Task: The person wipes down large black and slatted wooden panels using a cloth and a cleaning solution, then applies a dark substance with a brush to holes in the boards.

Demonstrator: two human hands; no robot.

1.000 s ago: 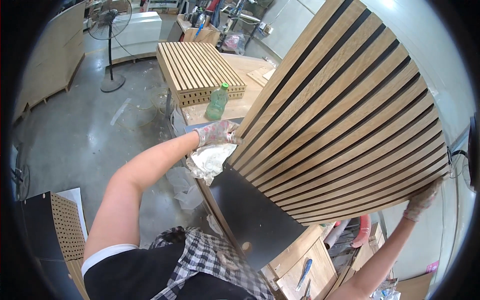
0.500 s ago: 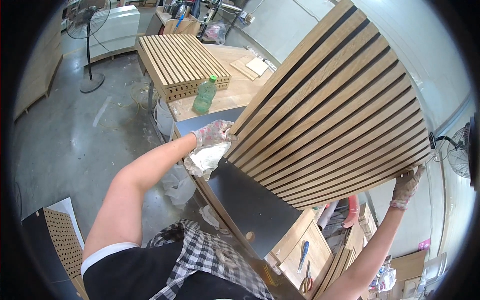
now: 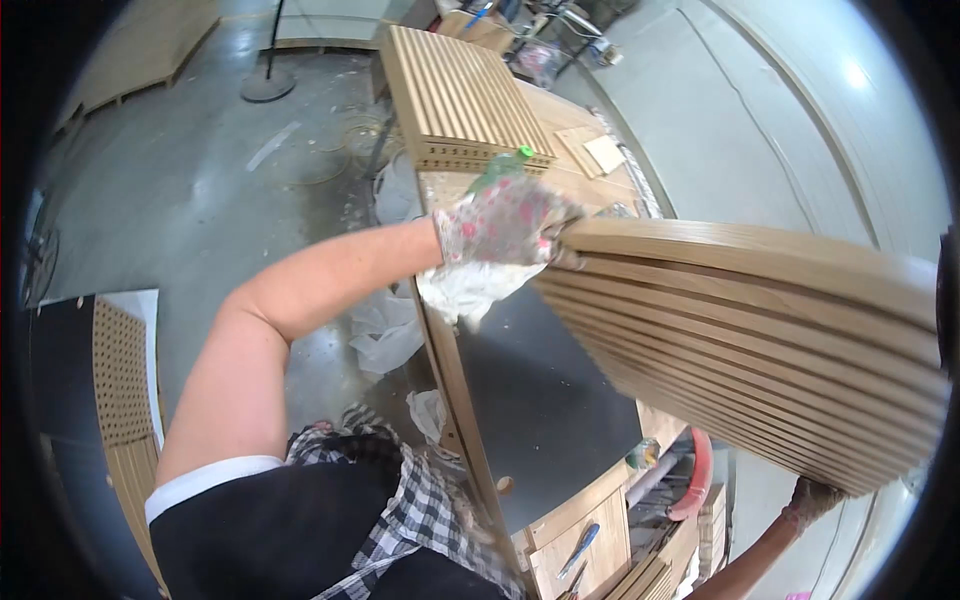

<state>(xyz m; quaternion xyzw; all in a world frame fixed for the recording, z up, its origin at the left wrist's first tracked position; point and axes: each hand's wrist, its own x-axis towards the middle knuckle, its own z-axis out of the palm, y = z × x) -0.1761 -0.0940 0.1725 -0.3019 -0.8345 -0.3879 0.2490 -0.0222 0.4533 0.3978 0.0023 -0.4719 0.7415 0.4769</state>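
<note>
A large slatted wooden panel [image 3: 740,330] is held tilted over the bench, its grooved face partly toward me and its edge on top. My left hand [image 3: 505,220], in a patterned glove, is closed on the panel's near left corner. A crumpled white cloth [image 3: 480,292] hangs beneath that hand, seemingly held with it. At the panel's lower right edge, my gloved right hand [image 3: 815,498] grips it from below; its fingers are partly hidden. Under the panel, a dark flat board [image 3: 550,410] lies on the bench. A green bottle [image 3: 493,172] stands behind my left hand, partly covered.
Stacked slatted panels [image 3: 465,90] sit at the bench's far end, near small wooden pieces [image 3: 603,154]. A blue-handled tool [image 3: 580,548] and a red hose [image 3: 692,475] are at lower right. Plastic sheeting [image 3: 385,335] lies beside the bench; a perforated panel [image 3: 118,370] is at left.
The panel has swung from steeply raised to a lower tilt, showing its long edge. Both hands kept their hold; my right hand is lower. The view has shifted too.
</note>
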